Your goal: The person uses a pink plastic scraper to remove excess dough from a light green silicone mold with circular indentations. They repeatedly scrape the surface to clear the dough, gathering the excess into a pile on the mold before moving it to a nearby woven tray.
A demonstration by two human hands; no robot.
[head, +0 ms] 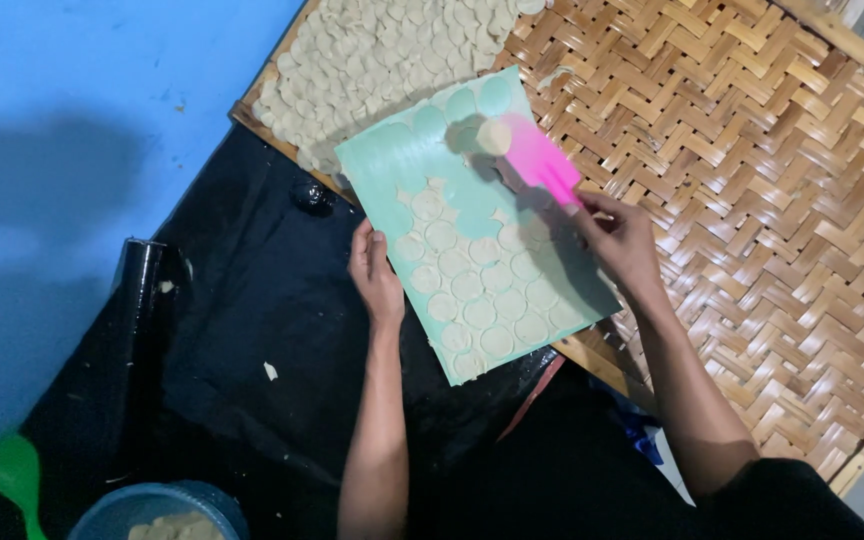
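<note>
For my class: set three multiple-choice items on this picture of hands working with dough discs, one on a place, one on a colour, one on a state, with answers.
1. Where does the green board lie?
A. On a metal shelf
B. Partly on the woven bamboo tray
C. Inside the bucket

2. What colour is the scraper?
A. Pink
B. Black
C. Yellow

3. What is the left hand doing?
A. Lifting a bucket
B. Resting on the board's edge
C. Gripping the scraper

Answers: B, the board overlaps the tray's edge; A, the flat blade in the right hand is pink, carrying a dough disc; B, its fingers rest at the board's left edge.
</note>
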